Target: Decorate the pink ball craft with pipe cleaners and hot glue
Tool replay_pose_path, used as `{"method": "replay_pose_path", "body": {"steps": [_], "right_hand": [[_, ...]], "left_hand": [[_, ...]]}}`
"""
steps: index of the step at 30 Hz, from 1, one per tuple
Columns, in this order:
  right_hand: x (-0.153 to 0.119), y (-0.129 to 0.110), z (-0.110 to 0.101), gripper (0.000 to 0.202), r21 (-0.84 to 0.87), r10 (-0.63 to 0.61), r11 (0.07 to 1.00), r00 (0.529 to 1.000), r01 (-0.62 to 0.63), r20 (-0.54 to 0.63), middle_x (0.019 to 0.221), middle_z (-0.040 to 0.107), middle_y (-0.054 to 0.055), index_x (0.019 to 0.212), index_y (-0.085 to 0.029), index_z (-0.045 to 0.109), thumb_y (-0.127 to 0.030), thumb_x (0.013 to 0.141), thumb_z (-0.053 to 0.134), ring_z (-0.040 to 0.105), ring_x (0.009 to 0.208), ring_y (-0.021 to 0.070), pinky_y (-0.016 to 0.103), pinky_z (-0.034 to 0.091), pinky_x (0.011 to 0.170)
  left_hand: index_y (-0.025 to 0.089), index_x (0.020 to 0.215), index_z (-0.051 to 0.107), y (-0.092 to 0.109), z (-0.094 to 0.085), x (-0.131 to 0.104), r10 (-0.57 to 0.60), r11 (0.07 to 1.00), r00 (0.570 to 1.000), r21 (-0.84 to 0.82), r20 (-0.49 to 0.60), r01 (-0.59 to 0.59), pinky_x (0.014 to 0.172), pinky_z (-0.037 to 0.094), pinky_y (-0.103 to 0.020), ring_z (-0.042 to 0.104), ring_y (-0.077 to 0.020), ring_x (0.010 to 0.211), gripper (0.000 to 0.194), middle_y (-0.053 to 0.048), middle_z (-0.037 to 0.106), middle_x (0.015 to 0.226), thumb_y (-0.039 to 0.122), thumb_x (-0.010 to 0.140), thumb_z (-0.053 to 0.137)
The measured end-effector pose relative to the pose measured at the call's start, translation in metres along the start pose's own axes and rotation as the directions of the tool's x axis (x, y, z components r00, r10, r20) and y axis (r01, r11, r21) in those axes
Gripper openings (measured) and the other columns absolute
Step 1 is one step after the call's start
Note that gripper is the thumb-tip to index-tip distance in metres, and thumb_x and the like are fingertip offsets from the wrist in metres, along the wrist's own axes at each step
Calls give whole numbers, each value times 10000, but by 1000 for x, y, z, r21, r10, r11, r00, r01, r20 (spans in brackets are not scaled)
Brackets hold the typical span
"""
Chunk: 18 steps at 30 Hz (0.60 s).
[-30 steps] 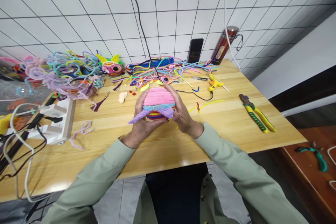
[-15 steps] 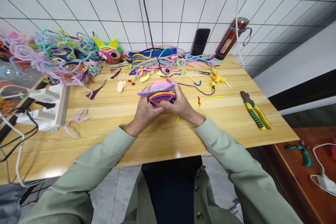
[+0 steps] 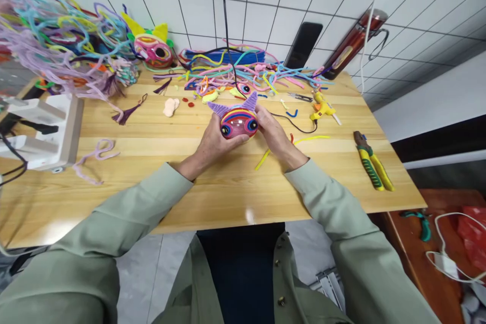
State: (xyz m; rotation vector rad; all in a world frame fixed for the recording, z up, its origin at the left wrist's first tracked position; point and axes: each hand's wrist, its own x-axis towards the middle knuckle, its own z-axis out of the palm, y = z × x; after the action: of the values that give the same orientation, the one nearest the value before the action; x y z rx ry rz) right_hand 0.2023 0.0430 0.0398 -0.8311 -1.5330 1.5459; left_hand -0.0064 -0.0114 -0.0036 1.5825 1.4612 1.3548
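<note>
Between my two hands is a round pink figure with two purple pointed ears, large blue-ringed eyes and striped coloured bands, its face turned up to me. My left hand grips its left side, the thumb along the lower edge. On the right side, my right hand holds it with fingers near the right ear and eye. Yellow pipe cleaner pieces and a small red one lie beside and under my right wrist. Beyond the figure, a loose eye piece rests near yellow bits.
A pipe cleaner heap and a yellow-eared figure stand back left. A power strip is at left. At right are a glue gun, pliers, a phone and a flask against the wall.
The figure has been tilted, so its face and both upright ears now show instead of its striped top. My right hand has shifted to its side. The camera view has also shifted.
</note>
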Motion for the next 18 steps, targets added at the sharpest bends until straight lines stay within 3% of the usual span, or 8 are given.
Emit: {"method": "replay_pose_path", "body": {"steps": [7,15,18], "right_hand": [[-6,1,0,797,4,-49,999,999,49,5,1793,649,-11,1537,-340,760,-847,926,830,481,1772,319,507,364,1510],[-10,3,3,741,-13,-71,997,997,71,-6,1733,703,11,1516,-354,766,-812,940,848,581,1690,328,527,425,1477],[-11,1,4,734,-30,-82,996,996,82,-17,1688,737,13,1495,-355,778,-820,931,850,608,1659,330,524,436,1469]], "left_hand": [[260,1388,582,0,-3,0,-10,1000,1000,-24,14,10,1138,667,-617,789,-393,1266,1019,-138,763,1379,895,704,992],[253,1516,530,-2,0,-2,88,991,995,-109,43,-83,1230,624,-621,741,-413,1427,1071,-181,709,1525,871,764,977],[255,1477,547,-4,0,-3,98,991,995,-96,32,-95,1225,633,-619,746,-405,1412,1023,-165,720,1479,860,774,979]]}}
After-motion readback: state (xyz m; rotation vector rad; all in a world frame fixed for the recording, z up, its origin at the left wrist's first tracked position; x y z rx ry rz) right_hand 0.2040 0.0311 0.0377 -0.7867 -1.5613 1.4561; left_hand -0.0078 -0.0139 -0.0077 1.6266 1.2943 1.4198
